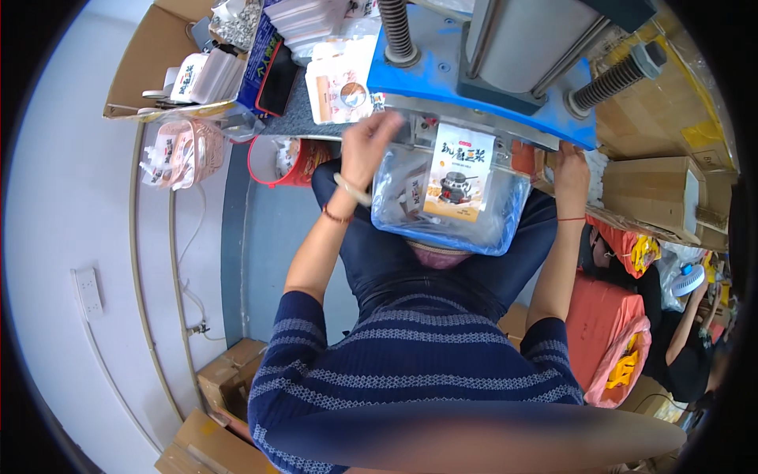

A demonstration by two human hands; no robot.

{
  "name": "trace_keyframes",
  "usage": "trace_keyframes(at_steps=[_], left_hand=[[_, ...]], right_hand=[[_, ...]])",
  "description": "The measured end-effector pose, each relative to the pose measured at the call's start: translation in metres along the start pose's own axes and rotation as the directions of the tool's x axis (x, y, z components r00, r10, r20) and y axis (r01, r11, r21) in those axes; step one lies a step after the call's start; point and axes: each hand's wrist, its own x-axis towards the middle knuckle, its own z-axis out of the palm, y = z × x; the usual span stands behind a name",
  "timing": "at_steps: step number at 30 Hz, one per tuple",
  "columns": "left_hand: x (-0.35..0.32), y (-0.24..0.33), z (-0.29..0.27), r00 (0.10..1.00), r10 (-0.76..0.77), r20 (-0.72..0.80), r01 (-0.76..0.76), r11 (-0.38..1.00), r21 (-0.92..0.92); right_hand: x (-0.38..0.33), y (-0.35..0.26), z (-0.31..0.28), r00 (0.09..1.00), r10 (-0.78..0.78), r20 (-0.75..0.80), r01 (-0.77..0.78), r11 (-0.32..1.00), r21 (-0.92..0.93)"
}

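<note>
On my lap rests a blue-rimmed bin (505, 237) lined with clear plastic. A flat white and orange printed packet (460, 172) with a picture of a pot lies across it, its top end close to the press. Other small printed pieces show dimly inside the bin. Above stands a press with a blue plate (489, 99) and coil springs. My left hand (368, 148) is raised at the bin's left side, near the press's front edge, its fingers smeared by motion. My right hand (572, 175) is at the press's right corner, with its fingertips hidden by the blue plate.
Left of the press are a flat printed carton piece (339, 87), a black phone-like slab (279, 79) and a cardboard box (150, 67) of white cases. A red bucket (294, 164) stands below. Cardboard boxes (651, 193) and orange-red sacks (604, 324) crowd the right, where another person sits.
</note>
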Motion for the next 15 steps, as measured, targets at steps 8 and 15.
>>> trace_keyframes(at_steps=[8, 15], left_hand=[[-0.024, -0.070, -0.038, 0.770, 0.594, 0.233, -0.548, 0.427, 0.719], [-0.054, 0.006, -0.027, 0.993, 0.033, 0.116, -0.030, 0.999, -0.026]], right_hand=[[-0.038, -0.020, -0.039, 0.968, 0.091, -0.234, 0.035, 0.875, 0.483], [-0.100, -0.112, -0.018, 0.981, -0.111, 0.161, -0.099, 0.428, 0.898]])
